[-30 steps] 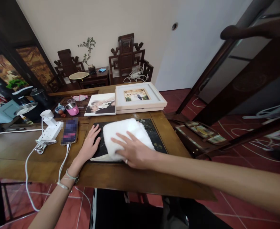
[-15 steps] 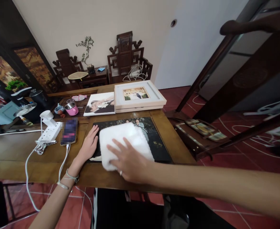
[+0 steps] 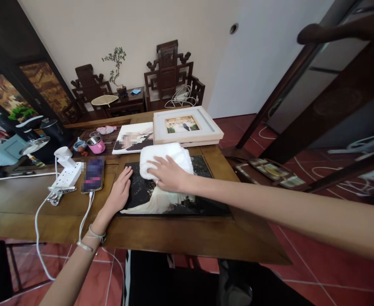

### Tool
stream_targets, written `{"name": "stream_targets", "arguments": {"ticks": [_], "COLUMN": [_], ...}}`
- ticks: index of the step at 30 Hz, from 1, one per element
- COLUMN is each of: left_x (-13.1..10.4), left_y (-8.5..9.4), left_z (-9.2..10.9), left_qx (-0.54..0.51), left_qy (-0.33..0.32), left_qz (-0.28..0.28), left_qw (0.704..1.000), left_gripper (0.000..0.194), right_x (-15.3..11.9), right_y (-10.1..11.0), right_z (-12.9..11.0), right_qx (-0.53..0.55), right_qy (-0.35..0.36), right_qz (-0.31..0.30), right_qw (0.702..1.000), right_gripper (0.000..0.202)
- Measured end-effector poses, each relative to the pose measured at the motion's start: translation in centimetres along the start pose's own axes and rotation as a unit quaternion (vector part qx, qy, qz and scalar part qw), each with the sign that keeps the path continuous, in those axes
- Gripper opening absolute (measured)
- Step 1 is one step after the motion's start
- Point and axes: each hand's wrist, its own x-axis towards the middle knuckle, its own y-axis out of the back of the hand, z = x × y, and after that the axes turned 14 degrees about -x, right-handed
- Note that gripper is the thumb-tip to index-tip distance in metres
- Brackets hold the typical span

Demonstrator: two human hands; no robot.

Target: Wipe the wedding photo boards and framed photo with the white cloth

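Note:
A dark photo panel (image 3: 212,204), showing a pale gown, lies flat on the wooden table. My left hand (image 3: 121,189) rests on its left edge, fingers stretched out and holding nothing. Over the panel's far part lies a folded, fluffy white towel (image 3: 174,152), hiding some of the picture. My right hand (image 3: 169,174) presses down on this towel and grips it, with fingers spread across the top and a ring on one of them.
Behind the panel are a white-edged photo print (image 3: 135,138) and a framed photo (image 3: 183,124). To the left lie a phone (image 3: 93,174) with a charging cable and a white power strip (image 3: 68,174). A pink cup (image 3: 96,145) stands farther back.
My right hand has slid the towel away from me toward the panel's far edge, uncovering the gown in the picture's near part. My left hand has stayed put.

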Motion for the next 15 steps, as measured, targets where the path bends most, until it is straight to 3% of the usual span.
{"name": "stream_targets", "arguments": {"ticks": [5, 12, 15], "left_x": [0.0, 0.1, 0.1], "left_y": [0.0, 0.0, 0.0], "left_z": [0.1, 0.2, 0.2], "left_qx": [0.004, 0.004, 0.000], "left_qy": [0.000, 0.009, 0.008], "left_qz": [0.002, -0.004, 0.000], "left_qw": [1.000, 1.000, 1.000], "left_gripper": [0.045, 0.046, 0.046], "right_x": [-0.1, -6.9, -8.5], "right_y": [0.0, 1.7, 2.8], "right_z": [-0.8, -7.1, -7.8], "right_qx": [0.016, 0.085, 0.107], "right_qy": [-0.009, 0.113, 0.135], "right_qz": [0.010, 0.006, -0.025], "right_qw": [1.000, 0.990, 0.985], "right_gripper": [0.046, 0.039, 0.038]}}
